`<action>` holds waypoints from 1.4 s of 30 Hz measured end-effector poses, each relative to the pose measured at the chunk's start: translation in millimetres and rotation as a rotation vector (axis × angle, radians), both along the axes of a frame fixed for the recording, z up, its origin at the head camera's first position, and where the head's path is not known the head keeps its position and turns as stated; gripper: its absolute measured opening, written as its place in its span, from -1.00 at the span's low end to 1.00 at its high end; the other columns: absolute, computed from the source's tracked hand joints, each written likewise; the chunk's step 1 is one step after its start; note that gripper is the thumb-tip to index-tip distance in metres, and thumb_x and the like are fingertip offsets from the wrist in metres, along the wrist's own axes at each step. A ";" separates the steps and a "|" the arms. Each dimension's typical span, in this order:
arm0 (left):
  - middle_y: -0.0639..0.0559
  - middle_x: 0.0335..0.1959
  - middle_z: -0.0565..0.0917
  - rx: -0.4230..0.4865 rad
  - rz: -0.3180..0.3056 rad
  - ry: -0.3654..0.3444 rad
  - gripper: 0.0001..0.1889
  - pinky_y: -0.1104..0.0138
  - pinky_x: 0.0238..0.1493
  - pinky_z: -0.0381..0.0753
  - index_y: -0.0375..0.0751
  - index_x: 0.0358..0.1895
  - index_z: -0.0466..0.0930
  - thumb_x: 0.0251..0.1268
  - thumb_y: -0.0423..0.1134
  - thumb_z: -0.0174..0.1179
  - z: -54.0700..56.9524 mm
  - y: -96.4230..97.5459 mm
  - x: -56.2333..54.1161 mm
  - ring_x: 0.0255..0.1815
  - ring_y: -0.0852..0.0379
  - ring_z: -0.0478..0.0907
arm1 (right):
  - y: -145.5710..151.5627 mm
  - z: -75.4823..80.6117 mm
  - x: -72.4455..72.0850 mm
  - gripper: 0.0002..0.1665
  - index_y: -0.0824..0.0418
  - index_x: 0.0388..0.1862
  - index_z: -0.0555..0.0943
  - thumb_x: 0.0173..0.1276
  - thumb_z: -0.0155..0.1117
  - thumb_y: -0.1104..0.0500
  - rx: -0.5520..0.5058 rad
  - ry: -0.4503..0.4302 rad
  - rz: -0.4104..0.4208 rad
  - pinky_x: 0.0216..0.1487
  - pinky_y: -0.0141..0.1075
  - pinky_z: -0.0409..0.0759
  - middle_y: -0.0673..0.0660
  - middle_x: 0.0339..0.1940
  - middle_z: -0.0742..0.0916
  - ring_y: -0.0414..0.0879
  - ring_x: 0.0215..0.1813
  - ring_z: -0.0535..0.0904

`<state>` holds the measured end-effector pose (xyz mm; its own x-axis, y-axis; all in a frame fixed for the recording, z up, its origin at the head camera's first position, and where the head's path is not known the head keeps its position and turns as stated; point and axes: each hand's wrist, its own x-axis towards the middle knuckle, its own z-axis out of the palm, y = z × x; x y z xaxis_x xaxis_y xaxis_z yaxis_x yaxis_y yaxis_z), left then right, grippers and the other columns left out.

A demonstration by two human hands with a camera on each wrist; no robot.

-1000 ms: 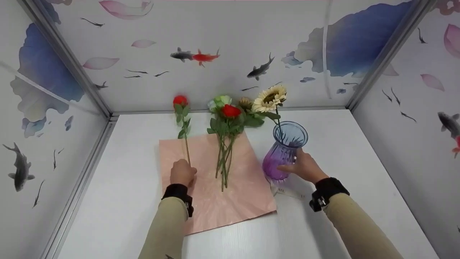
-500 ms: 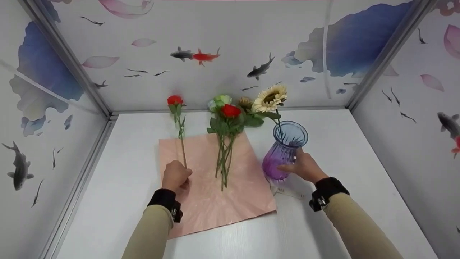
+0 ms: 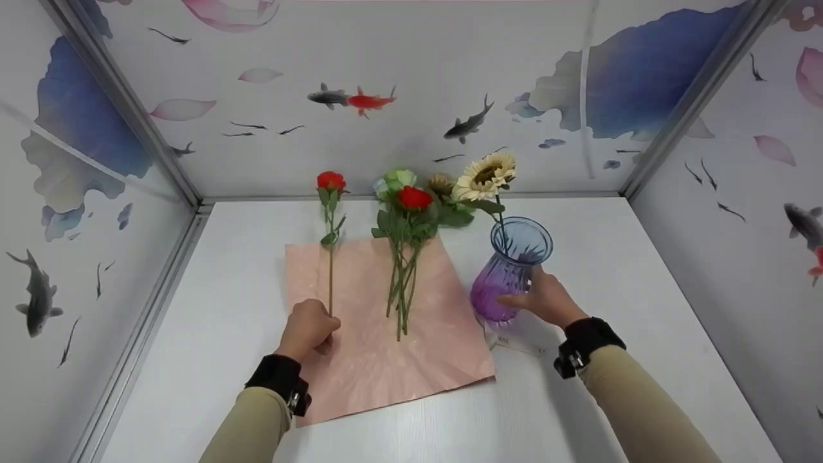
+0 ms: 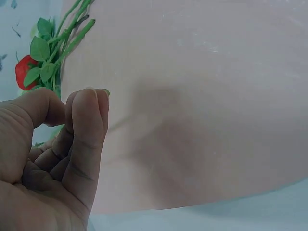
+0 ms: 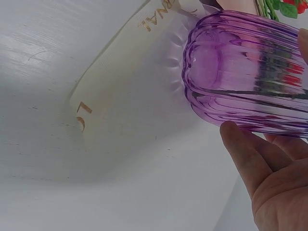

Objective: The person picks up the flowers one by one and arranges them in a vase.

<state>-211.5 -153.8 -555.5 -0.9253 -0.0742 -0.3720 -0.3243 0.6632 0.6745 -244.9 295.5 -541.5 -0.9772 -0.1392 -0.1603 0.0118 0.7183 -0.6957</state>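
Note:
My left hand (image 3: 310, 328) pinches the lower stem of a single red rose (image 3: 331, 181) over the left part of the pink wrapping paper (image 3: 360, 366). In the left wrist view the thumb and finger (image 4: 86, 120) meet around the stem's end, which is mostly hidden. On the right, my right hand (image 3: 550, 299) grips the blue-to-purple glass vase (image 3: 495, 292), fingers along its side in the right wrist view, where the purple base (image 5: 216, 67) shows. One cream sunflower (image 3: 483, 177) stands in the vase, leaning left.
Between the hands lie several flowers, among them a red rose (image 3: 415, 198) and a pale green bloom (image 3: 400, 181), stems on the paper. A cream ribbon with gold letters (image 5: 115, 62) lies beneath the vase. Printed walls (image 3: 411, 38) enclose the white table (image 3: 578, 257) at the back and sides.
My left hand has moved left and toward me with the red rose, whose stem now stands straighter in view. The right hand and the vase stay in place.

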 end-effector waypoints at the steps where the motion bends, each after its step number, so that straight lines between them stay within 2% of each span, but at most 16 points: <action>1: -0.11 -0.72 0.62 0.000 -0.004 -0.003 -0.91 0.27 -0.64 0.63 -0.33 -0.41 0.56 0.24 -0.40 0.19 -0.1 0.6 1.8 -0.75 0.08 0.61 | 0.0 -0.4 -0.1 0.44 0.32 0.64 -0.12 0.13 0.62 -0.19 0.000 0.001 0.001 0.43 0.23 0.33 0.48 0.44 0.47 0.37 0.45 0.41; 7: -0.12 -0.69 0.63 0.039 -0.013 0.006 -0.96 0.26 -0.64 0.64 -0.32 -0.37 0.53 0.22 -0.42 0.17 -2.2 2.7 12.5 -0.74 0.08 0.60 | -0.1 -1.7 -0.2 0.46 0.31 0.65 -0.11 0.11 0.62 -0.21 0.000 0.002 -0.001 0.44 0.22 0.32 0.48 0.44 0.46 0.37 0.46 0.40; 11: -0.12 -0.66 0.63 0.074 0.005 0.012 -0.96 0.28 -0.64 0.63 -0.31 -0.34 0.52 0.23 -0.41 0.18 -6.1 2.9 15.5 -0.72 0.08 0.59 | 0.3 -1.1 -0.3 0.46 0.30 0.65 -0.11 0.10 0.63 -0.22 0.000 0.004 0.001 0.44 0.23 0.32 0.48 0.43 0.48 0.37 0.45 0.41; 18: -0.12 -0.65 0.63 0.160 0.069 0.055 -0.92 0.27 -0.65 0.63 -0.34 -0.31 0.54 0.28 -0.38 0.19 -10.0 1.2 10.5 -0.72 0.06 0.61 | 0.6 -1.6 -0.8 0.48 0.30 0.65 -0.13 0.09 0.63 -0.22 -0.003 -0.003 -0.003 0.44 0.23 0.32 0.48 0.42 0.48 0.37 0.44 0.41; 22: -0.12 -0.67 0.62 0.176 0.096 0.086 -0.93 0.25 -0.65 0.64 -0.33 -0.31 0.53 0.29 -0.38 0.19 -9.1 0.1 5.2 -0.73 0.06 0.59 | 0.3 -1.7 -0.9 0.47 0.30 0.65 -0.12 0.09 0.63 -0.21 -0.005 -0.008 -0.003 0.44 0.22 0.33 0.47 0.42 0.49 0.37 0.44 0.42; 28: -0.14 -0.64 0.63 0.231 0.098 0.104 -0.93 0.26 -0.62 0.65 -0.35 -0.24 0.53 0.33 -0.39 0.17 0.0 3.0 -1.6 -0.71 0.08 0.59 | 1.0 -0.3 -0.1 0.46 0.31 0.65 -0.14 0.13 0.62 -0.20 -0.004 0.018 0.016 0.45 0.24 0.28 0.47 0.45 0.47 0.37 0.46 0.39; 36: -0.16 -0.64 0.64 0.291 0.112 0.134 -0.91 0.26 -0.61 0.67 -0.38 -0.19 0.57 0.34 -0.41 0.14 13.4 9.8 -10.9 -0.73 0.07 0.61 | 0.7 -0.5 0.4 0.46 0.33 0.64 -0.11 0.11 0.63 -0.20 0.000 0.025 0.017 0.44 0.22 0.33 0.49 0.41 0.50 0.37 0.43 0.44; 42: -0.19 -0.63 0.66 0.356 0.079 0.168 -0.92 0.23 -0.59 0.69 -0.38 -0.22 0.57 0.36 -0.39 0.15 19.1 21.7 -11.4 -0.71 0.03 0.64 | -0.6 -0.3 0.7 0.45 0.34 0.64 -0.09 0.12 0.61 -0.23 0.019 0.023 0.005 0.44 0.24 0.32 0.49 0.43 0.48 0.38 0.44 0.42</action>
